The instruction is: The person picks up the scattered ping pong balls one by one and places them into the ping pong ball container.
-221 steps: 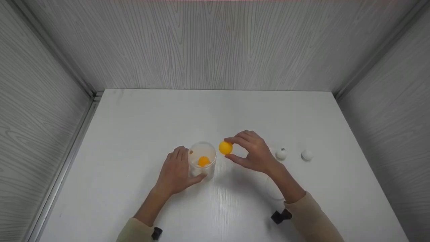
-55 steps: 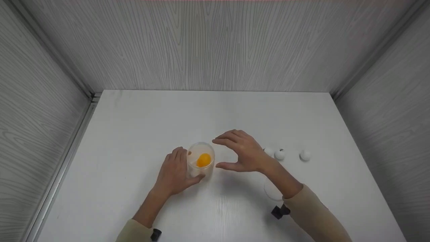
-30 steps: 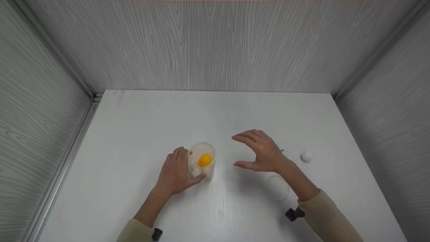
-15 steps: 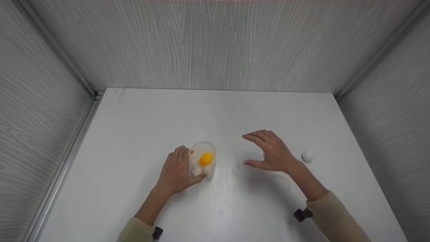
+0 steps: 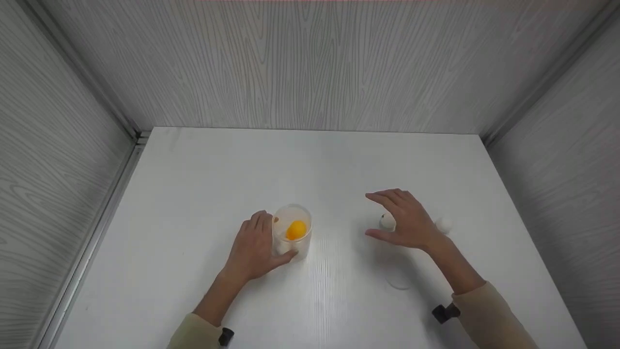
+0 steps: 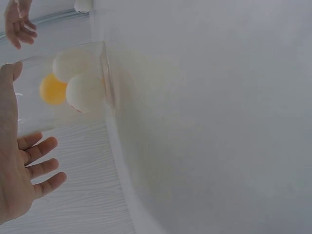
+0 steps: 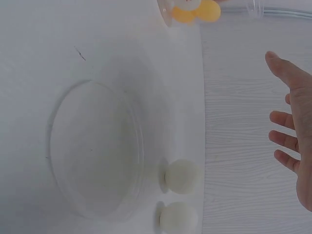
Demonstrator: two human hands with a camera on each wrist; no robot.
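On the white table (image 5: 203, 184), near its middle, stands a clear plastic cup (image 5: 292, 231). The left hand (image 5: 253, 247) holds it from the side — the fingers lie along the wall of the cup and the thumb curls round its front. Inside the cup there is an orange ball (image 5: 296, 230), and the left wrist view shows two white balls (image 6: 84, 92) touching it, lower in the cup.

To the right, well apart from the cup, the right hand (image 5: 406, 220) hovers over the table with fingers spread and slightly bent; it holds nothing. Just under its fingers lies a white ball (image 5: 386, 221), partly hidden by the hand. I cannot tell if the fingers touch it. A second white ball (image 5: 443, 224) lies just beside the hand, on its right side. In the right wrist view these two loose balls lie close together on the table.

Nearer to the person, below the right hand, a clear round lid (image 5: 400, 278) lies flat on the table — it is hard to see against the white surface.
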